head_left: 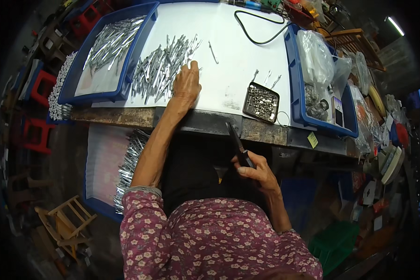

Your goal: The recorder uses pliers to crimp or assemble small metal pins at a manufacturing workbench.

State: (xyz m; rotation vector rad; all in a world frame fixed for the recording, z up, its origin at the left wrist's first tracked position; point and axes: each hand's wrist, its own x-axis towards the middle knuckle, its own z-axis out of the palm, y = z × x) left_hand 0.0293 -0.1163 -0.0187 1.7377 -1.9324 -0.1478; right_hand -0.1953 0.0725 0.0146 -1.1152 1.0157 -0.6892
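Observation:
My left hand [187, 84] is at the right edge of a loose pile of thin silvery metal strips [159, 67] on the white-covered table. Its fingers are bent together, and their tips are hidden among the strips. Below the table's front edge, my right hand [258, 171] is closed around a dark, long-nosed hand tool [238, 143], which points up and left. Whether its jaws are parted I cannot make out. A single strip [213, 52] lies apart, right of the pile. A small dark square tray [261, 103] holds many small metal pieces, with several strips just beyond it.
A blue tray of strips [127, 77] stands left of the pile. At right, a blue bin [297, 100] holds plastic bags and a boxed item. A black cable [252, 41] loops at the back. Below the table at left is another container of strips [92, 172], near a wooden stool [67, 224].

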